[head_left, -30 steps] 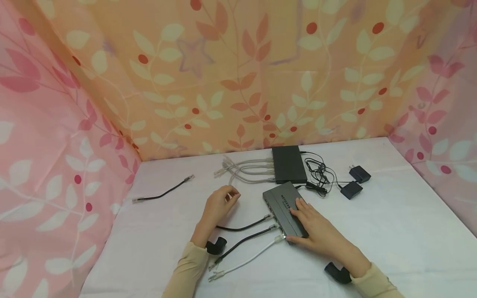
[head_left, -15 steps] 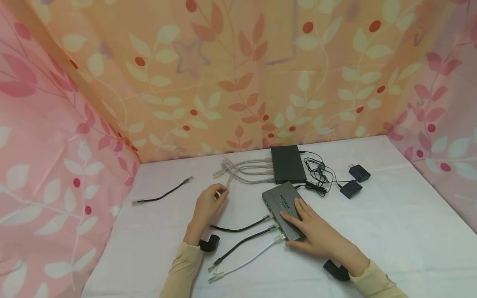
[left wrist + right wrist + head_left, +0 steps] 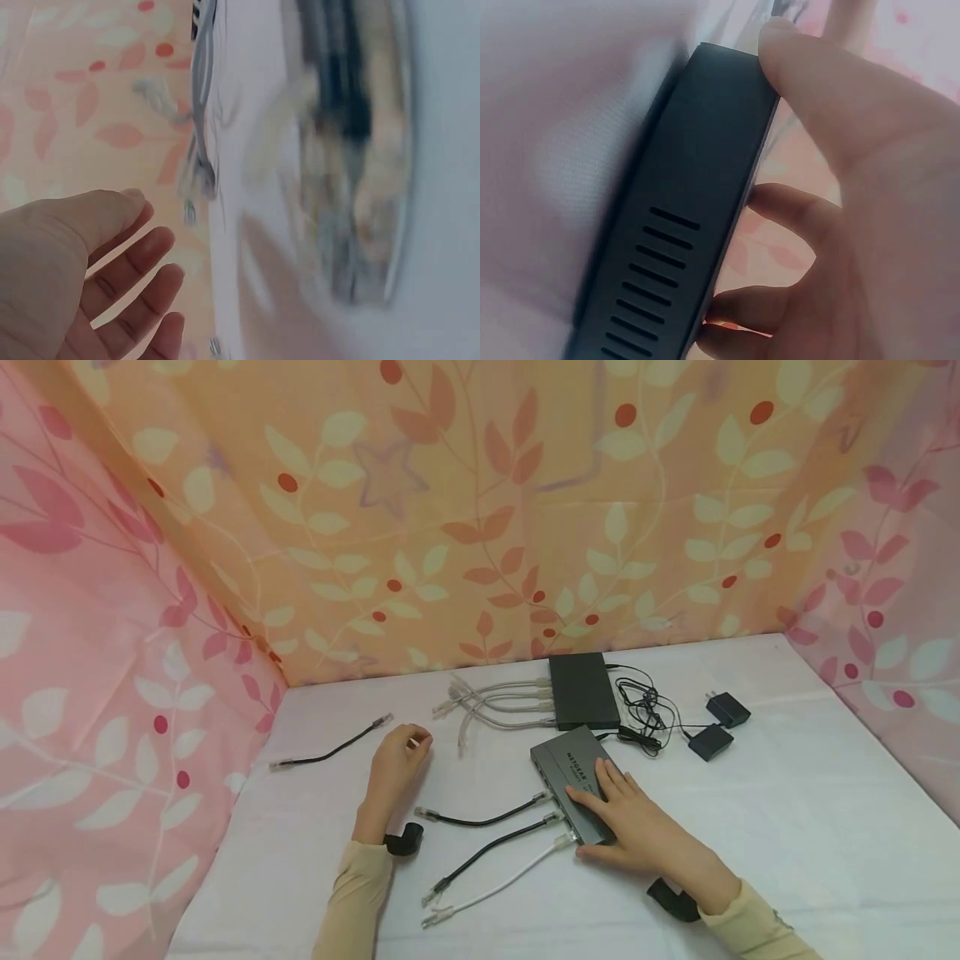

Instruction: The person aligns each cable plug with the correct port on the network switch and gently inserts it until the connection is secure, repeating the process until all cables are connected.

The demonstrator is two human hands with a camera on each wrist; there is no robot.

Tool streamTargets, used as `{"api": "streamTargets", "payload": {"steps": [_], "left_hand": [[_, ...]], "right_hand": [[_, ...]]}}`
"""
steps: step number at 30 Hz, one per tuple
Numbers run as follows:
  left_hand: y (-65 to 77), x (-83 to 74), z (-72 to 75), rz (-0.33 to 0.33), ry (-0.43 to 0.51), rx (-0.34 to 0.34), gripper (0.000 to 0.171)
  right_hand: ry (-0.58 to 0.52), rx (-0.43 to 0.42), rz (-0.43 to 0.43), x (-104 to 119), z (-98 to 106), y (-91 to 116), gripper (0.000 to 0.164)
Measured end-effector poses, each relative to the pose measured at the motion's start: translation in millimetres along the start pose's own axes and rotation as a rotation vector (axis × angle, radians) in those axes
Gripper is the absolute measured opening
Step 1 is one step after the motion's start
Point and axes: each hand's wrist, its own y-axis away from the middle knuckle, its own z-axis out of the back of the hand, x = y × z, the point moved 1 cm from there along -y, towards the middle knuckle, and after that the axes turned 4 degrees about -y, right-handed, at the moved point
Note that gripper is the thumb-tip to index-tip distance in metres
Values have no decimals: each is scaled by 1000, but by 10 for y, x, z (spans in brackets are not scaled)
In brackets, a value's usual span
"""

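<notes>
My right hand point(image 3: 637, 827) rests on the grey NETGEAR network switch point(image 3: 561, 760), fingers spread over its top and thumb near the front corner. The vented side of the switch point(image 3: 679, 180) fills the middle of the right wrist view. Two short black network cables point(image 3: 487, 821) and one white cable point(image 3: 510, 885) run from its ports toward the front left. With nothing in it, my left hand point(image 3: 393, 768) is over the table with loosely bent fingers, also visible as the hand point(image 3: 90, 270) in the left wrist view. Just left of it lies a loose black network cable point(image 3: 330, 753).
Behind the grey switch lies a black network box point(image 3: 583, 692) with several grey cables point(image 3: 498, 703) crossing on its left. Tangled black cords point(image 3: 639, 714) lead to two power adapters point(image 3: 718, 727) at the right. A floral curtain point(image 3: 480, 510) encloses the table's back and sides.
My left hand has moved left, away from the grey cable ends and toward the loose black cable. My right hand has stayed on the grey switch, with its thumb drawn slightly to the left.
</notes>
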Motion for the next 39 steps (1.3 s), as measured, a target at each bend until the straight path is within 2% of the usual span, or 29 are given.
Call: {"api": "streamTargets", "payload": {"steps": [4, 8, 13, 20, 25, 32, 39], "left_hand": [[-37, 105, 37, -18, -11, -24, 9], [-70, 218, 91, -19, -34, -76, 13], [-99, 371, 150, 51, -62, -118, 22], [-136, 590, 160, 172, -140, -76, 39], [-149, 727, 139, 226, -132, -45, 44], [-151, 745, 132, 207, -163, -77, 33], [-143, 719, 118, 199, -127, -106, 20]], "right_hand": [[2, -10, 4, -2, 10, -3, 76], [1, -9, 6, -3, 6, -13, 76], [5, 4, 3, -7, -15, -17, 76], [4, -10, 10, -5, -47, -13, 76], [1, -14, 8, 1, -66, -7, 76], [6, -16, -17, 0, -39, 20, 77], [10, -31, -3, -22, -25, 24, 77]]}}
